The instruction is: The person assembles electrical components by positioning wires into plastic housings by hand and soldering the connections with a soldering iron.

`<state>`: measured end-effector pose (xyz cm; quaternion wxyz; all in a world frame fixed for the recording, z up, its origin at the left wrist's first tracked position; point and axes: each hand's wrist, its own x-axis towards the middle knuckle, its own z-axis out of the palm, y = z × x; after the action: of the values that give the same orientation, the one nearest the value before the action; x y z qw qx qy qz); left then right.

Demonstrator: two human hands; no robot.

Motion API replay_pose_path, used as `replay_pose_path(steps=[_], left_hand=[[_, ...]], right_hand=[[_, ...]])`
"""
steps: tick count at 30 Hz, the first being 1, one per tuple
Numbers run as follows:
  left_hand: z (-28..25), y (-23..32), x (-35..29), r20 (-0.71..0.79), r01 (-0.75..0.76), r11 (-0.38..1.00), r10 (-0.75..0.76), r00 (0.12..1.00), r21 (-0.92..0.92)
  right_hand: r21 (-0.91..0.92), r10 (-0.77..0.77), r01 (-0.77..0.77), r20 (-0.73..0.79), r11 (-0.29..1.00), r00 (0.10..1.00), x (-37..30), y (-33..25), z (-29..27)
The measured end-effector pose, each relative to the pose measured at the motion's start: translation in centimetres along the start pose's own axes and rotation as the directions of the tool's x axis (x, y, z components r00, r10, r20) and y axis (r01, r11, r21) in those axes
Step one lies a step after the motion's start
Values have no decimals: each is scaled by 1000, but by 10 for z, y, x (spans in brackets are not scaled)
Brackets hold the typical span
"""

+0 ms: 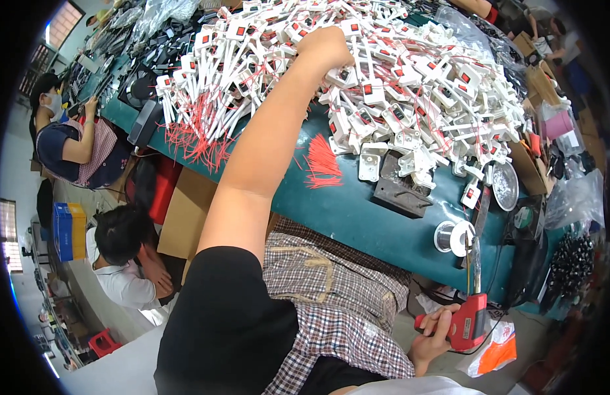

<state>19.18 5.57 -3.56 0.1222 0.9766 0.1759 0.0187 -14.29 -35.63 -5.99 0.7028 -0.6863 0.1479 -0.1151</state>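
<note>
My left arm stretches across the bench, and my left hand (326,50) rests over a big heap of white plastic housings with red rocker switches (373,92). The back of that hand hides its fingers, so I cannot see what they grip. Low on the right, my right hand (435,337) is wrapped around the handle of a red soldering gun (469,322). Its metal barrel points up toward a spool of solder wire (455,237) at the bench edge. Cut red wires (323,162) lie in a bundle near the heap.
A dark metal block (400,189) sits on the green bench (338,220), with a round clear dish (504,186) farther right. White tubes with red wire ends (203,135) spread at left. Two people (71,141) work at left, near a yellow and blue box (69,232).
</note>
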Motion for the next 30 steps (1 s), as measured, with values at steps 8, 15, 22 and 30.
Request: replay_pose_path(steps=[8, 15, 22, 30], left_hand=[[15, -11, -33, -130, 3, 942, -49, 990, -336], [24, 6, -81, -350, -174, 767, -70, 934, -618], [31, 39, -86, -287, -313, 700, 159, 944, -642], [8, 79, -116, 53, -56, 351, 294, 954, -935]], right_hand=[[35, 12, -14, 35, 999, 999, 5, 5, -4], [83, 56, -61, 61, 995, 997, 8, 9, -9], [74, 24, -29, 69, 997, 997, 6, 7, -9], [78, 11, -15, 44, 997, 999, 4, 2, -10]])
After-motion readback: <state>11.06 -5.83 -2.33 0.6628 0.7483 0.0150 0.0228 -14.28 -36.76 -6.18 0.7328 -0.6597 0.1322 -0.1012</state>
